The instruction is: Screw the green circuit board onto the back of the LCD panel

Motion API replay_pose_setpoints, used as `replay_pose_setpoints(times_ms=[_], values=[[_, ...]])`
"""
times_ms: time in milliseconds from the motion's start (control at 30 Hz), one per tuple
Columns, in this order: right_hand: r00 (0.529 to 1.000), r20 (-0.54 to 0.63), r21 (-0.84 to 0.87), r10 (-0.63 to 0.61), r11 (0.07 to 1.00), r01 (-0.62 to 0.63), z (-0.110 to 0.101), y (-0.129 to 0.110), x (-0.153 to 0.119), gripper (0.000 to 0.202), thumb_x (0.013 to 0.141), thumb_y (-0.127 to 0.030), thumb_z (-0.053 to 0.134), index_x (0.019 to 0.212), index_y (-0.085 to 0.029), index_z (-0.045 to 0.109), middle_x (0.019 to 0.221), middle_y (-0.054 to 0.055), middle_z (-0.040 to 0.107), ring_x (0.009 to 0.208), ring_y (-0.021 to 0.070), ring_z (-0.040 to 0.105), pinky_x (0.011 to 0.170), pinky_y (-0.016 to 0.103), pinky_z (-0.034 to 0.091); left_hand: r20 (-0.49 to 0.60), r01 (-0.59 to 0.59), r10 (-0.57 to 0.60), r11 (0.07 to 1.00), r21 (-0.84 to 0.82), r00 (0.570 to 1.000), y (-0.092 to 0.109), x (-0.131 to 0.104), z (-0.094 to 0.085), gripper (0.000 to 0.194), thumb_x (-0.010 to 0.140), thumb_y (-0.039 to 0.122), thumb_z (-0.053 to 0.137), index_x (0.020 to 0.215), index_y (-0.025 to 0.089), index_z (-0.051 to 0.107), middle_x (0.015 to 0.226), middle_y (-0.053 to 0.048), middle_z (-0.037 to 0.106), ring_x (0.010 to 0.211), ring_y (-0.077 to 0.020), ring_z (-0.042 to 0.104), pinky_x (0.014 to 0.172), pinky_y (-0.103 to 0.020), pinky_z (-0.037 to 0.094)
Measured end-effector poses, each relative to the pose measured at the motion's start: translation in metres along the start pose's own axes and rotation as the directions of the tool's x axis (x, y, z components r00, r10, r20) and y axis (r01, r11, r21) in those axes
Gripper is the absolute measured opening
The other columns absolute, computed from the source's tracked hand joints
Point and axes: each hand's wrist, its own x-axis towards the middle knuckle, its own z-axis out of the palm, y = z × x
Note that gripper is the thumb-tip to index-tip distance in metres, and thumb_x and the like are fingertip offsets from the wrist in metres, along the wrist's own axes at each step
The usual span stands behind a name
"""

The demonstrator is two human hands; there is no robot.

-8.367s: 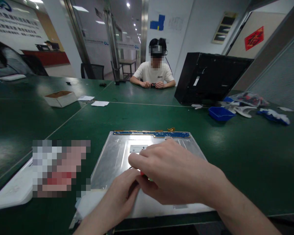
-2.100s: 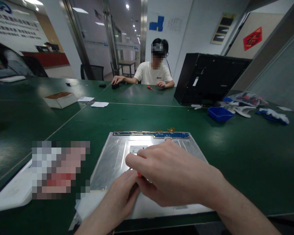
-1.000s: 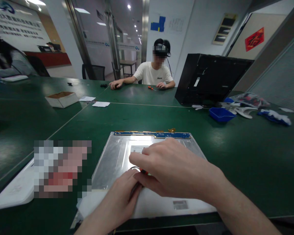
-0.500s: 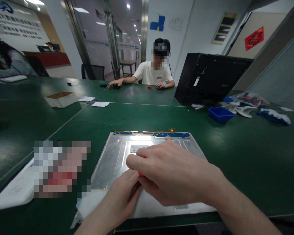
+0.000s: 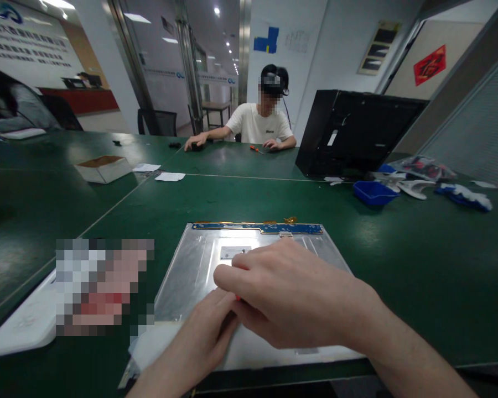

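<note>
An LCD panel (image 5: 182, 282) lies back side up in front of me, its metal backing showing and a blue circuit board (image 5: 257, 228) along its far edge. Above its middle, my right hand (image 5: 290, 293) is closed around what looks like a screwdriver (image 5: 237, 297); only a bit of red handle shows between the fingers. My left hand (image 5: 205, 326) touches the right one from below, fingers bent together close to the panel. Its fingertips are hidden, so what they pinch cannot be made out. A whitish sheet (image 5: 153, 345) sticks out beside my left wrist.
A white plastic part (image 5: 20, 326) and a blurred-out item lie left. Farther off are an open box (image 5: 103, 168), papers (image 5: 170, 177), a blue tray (image 5: 375, 193), a black monitor housing (image 5: 357, 132) and gloves (image 5: 465, 197). A co-worker (image 5: 261, 121) sits opposite, near an orange screwdriver (image 5: 255, 148).
The fingers of my right hand have shifted slightly around the red handle, and less red shows. The panel and my left hand stay nearly in place.
</note>
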Motion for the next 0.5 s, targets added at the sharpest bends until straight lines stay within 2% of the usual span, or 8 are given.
replay_pose_setpoints(times_ms=[100, 267, 400, 500], values=[[1.000, 0.006, 0.026, 0.001, 1.000, -0.001, -0.0009, -0.0007, -0.0011, 0.014, 0.080, -0.022, 0.058, 0.090, -0.021, 0.048, 0.075, -0.002, 0.062, 0.055, 0.0113, 0.043, 0.047, 0.028, 0.017, -0.018, -0.008, 0.008, 1.000, -0.015, 1.000, -0.0002, -0.0001, -0.0002, 0.016, 0.079, 0.007, 0.043, 0.077, 0.021, 0.051, 0.075, -0.001, 0.064, 0.077, -0.0195, 0.063, 0.072, -0.029, 0.052], [1.000, -0.003, -0.030, 0.024, 0.999, -0.024, 0.0018, 0.0011, -0.0004, 0.015, 0.090, -0.036, 0.053, 0.084, -0.022, 0.050, 0.065, -0.003, 0.059, 0.051, 0.0116, 0.040, 0.048, 0.029, 0.015, -0.060, -0.018, 0.021, 0.999, 0.037, 0.998, -0.0032, -0.0010, 0.0011, 0.018, 0.080, 0.010, 0.044, 0.088, 0.021, 0.055, 0.086, -0.005, 0.066, 0.084, -0.0223, 0.064, 0.072, -0.031, 0.053], [1.000, -0.001, -0.034, 0.015, 0.999, -0.015, 0.0021, -0.0001, 0.0004, 0.003, 0.086, -0.023, 0.053, 0.086, -0.022, 0.050, 0.068, -0.003, 0.060, 0.052, 0.0112, 0.039, 0.048, 0.029, 0.015, -0.046, -0.049, 0.051, 0.998, 0.035, 0.998, -0.0013, 0.0008, 0.0002, 0.017, 0.080, 0.009, 0.042, 0.081, 0.022, 0.054, 0.076, -0.001, 0.063, 0.074, -0.0193, 0.063, 0.074, -0.031, 0.053], [1.000, 0.008, 0.014, -0.002, 1.000, 0.001, 0.0005, -0.0016, -0.0001, 0.014, 0.080, -0.020, 0.056, 0.092, -0.020, 0.048, 0.074, -0.002, 0.061, 0.054, 0.0108, 0.041, 0.048, 0.028, 0.016, -0.060, -0.081, 0.082, 0.996, 0.023, 0.995, 0.0020, 0.0042, -0.0018, 0.018, 0.082, 0.012, 0.040, 0.086, 0.022, 0.055, 0.082, -0.002, 0.064, 0.079, -0.0199, 0.063, 0.075, -0.030, 0.053]])
